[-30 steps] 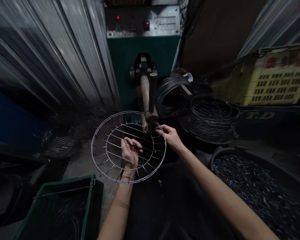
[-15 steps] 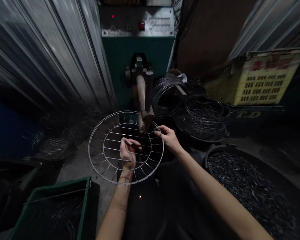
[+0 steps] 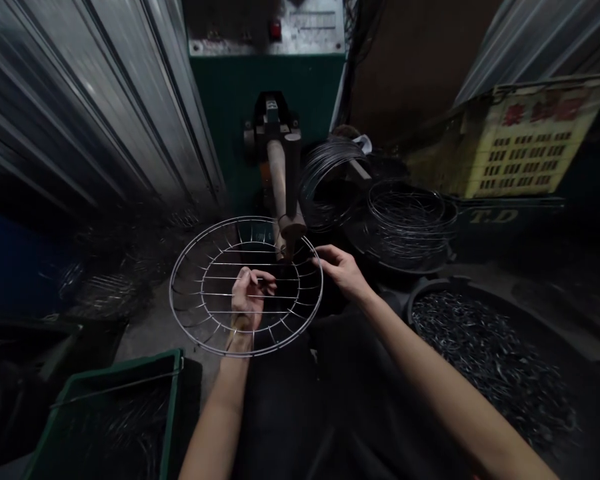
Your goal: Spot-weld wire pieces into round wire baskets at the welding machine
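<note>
A round, shallow wire basket (image 3: 247, 354) with an outer double rim, short spokes and parallel cross wires is held under the welding machine's arm (image 3: 279, 177). Its far right side lies close to the arm's lower tip (image 3: 284, 248). My right hand (image 3: 345, 270) pinches the basket's right rim between thumb and fingers. Below the cross wires, seen through them, is my left hand (image 3: 249, 300), palm up with its fingers curled in. Whether those fingers grip a cross wire or some small piece cannot be made out.
Behind stands the green machine body (image 3: 215, 107) with a red switch (image 3: 275, 30). To the right are wire coils (image 3: 405, 213), a tub of metal pieces (image 3: 485, 360) and a yellow crate (image 3: 525, 147). A green bin (image 3: 175, 400) stands at lower left, beside corrugated metal sheeting (image 3: 105, 87).
The basket and both hands have shifted slightly against the machine arm, while the whole view has tilted down a little. A small glowing spark below the basket is gone.
</note>
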Demonstrator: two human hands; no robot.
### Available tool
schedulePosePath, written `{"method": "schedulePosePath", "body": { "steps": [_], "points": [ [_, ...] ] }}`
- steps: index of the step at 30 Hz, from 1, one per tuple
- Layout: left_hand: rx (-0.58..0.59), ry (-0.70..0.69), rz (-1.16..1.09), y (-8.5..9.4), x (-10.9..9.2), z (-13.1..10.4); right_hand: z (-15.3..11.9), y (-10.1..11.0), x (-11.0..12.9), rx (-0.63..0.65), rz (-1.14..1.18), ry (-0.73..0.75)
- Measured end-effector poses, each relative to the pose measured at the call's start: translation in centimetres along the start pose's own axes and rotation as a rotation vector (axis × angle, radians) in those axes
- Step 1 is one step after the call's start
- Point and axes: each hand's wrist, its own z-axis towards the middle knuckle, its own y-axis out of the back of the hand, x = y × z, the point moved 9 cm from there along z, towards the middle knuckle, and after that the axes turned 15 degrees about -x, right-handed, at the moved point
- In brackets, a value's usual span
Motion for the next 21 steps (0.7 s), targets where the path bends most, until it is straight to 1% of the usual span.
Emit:
{"method": "schedulePosePath", "body": {
  "steps": [2,4,9,12,17,21],
  "points": [
    [-0.053,-0.041,-0.016,0.5,0.1,0.0,-0.7,0.4,-0.2,0.007,-0.020,-0.009],
    [-0.112,-0.088,-0.045,1.0,0.3,0.0,-0.8,0.3,-0.1,-0.002,-0.028,0.002],
    [-0.202,-0.185,-0.059,1.4,0.1,0.5,0.4,-1.2,0.3,-0.029,-0.040,0.034],
    [-0.223,-0.216,-0.063,1.4,-0.3,0.9,1.1,-1.7,0.2,-0.024,-0.032,0.027],
    [-0.238,-0.223,-0.054,1.6,-0.1,1.4,1.7,-1.9,-0.2,-0.010,-0.026,0.045],
    [-0.218,-0.249,-0.046,1.5,-0.2,1.2,1.9,-2.1,-0.5,-0.002,-0.015,0.036]
  ]
}}
